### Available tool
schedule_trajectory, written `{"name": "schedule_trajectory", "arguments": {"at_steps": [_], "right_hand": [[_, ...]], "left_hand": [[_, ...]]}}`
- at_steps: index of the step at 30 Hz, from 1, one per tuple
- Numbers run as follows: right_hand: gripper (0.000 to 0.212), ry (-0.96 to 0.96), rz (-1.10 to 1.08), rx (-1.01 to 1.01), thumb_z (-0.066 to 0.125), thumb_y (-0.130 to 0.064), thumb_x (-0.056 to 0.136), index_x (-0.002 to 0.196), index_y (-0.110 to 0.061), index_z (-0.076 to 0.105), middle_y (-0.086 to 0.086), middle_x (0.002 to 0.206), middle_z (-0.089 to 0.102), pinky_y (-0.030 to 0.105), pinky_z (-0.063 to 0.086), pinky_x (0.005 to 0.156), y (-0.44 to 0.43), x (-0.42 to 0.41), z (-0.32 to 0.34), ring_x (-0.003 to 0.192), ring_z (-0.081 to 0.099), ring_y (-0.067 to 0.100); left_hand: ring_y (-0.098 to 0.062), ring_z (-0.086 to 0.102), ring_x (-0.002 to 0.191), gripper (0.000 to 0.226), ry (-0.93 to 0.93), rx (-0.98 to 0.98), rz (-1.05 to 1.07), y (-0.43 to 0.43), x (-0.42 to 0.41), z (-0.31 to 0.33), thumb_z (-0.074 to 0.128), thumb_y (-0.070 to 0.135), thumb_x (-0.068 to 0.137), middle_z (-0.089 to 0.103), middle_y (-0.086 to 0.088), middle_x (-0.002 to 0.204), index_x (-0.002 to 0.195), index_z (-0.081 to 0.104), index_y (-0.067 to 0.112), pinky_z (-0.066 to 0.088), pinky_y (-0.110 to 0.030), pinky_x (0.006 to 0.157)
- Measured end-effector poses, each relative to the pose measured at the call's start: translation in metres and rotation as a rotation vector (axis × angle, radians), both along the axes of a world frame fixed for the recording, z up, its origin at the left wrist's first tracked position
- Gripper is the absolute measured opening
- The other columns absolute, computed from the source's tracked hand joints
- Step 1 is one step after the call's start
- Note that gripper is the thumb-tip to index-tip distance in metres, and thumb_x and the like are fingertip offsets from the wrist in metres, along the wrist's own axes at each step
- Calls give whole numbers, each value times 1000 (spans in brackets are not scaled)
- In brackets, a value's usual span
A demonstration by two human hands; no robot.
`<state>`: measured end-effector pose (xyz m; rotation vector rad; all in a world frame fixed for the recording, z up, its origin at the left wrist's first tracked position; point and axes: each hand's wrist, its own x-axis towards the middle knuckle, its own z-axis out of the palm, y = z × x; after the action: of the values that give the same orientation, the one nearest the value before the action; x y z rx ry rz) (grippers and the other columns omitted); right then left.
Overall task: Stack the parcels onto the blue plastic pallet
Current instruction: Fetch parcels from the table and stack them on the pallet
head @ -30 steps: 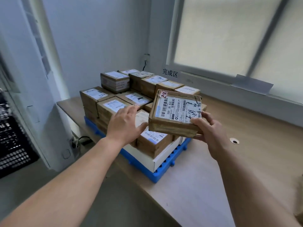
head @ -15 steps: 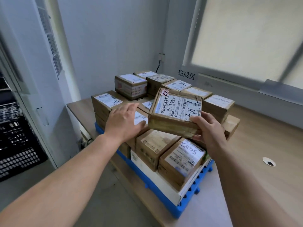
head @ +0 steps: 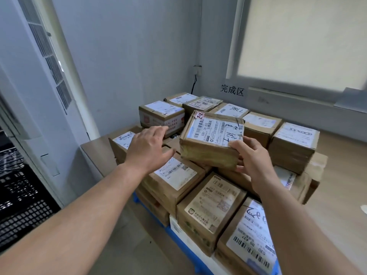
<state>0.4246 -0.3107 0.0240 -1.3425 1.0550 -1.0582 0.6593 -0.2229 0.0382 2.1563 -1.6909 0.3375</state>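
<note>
My right hand [head: 253, 163] grips the near right corner of a brown cardboard parcel [head: 212, 138] with a white label and a small pink tag marked 22. The parcel is tilted and held above the middle of the stack. My left hand [head: 148, 148] hovers to its left with fingers spread, over a labelled parcel [head: 174, 173], touching nothing that I can see. Several parcels in two layers cover the blue plastic pallet [head: 184, 240], of which only the near edge shows.
The pallet stands on a wooden table [head: 337, 211] in a corner below a frosted window. A white sign with black characters [head: 232, 90] is on the wall behind. A black perforated crate [head: 17, 205] stands at the left beside a white cabinet.
The view has moved closer to the stack. The held parcel has travelled with my right hand further over the parcels; my left hand stays spread beside it.
</note>
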Motion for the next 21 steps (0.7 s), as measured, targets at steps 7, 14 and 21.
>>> {"name": "schedule_trajectory", "arguments": {"at_steps": [7, 14, 21], "right_hand": [[57, 31, -56, 17, 71, -46, 69, 120, -27, 56, 1, 103, 69, 58, 54, 82, -3, 23, -4, 98, 65, 35], [64, 118, -179, 60, 67, -60, 50, 109, -34, 59, -4, 101, 68, 53, 55, 84, -11, 61, -1, 95, 66, 23], [78, 204, -289, 123, 67, -65, 50, 119, -30, 58, -4, 105, 67, 52, 56, 82, -23, 100, 2, 95, 65, 22]], "left_hand": [[-17, 33, 136, 74, 8, 17, -91, -29, 25, -6, 57, 51, 87, 37, 0, 148, 147, 27, 19, 25, -35, 112], [-19, 24, 141, 80, -14, 68, -244, -62, 56, 2, 59, 42, 86, 29, -4, 153, 150, 19, 16, 15, -35, 116], [-15, 5, 147, 86, -55, 158, -376, -92, 98, 6, 55, 43, 87, 10, -2, 160, 152, 6, 16, -2, -30, 118]]}}
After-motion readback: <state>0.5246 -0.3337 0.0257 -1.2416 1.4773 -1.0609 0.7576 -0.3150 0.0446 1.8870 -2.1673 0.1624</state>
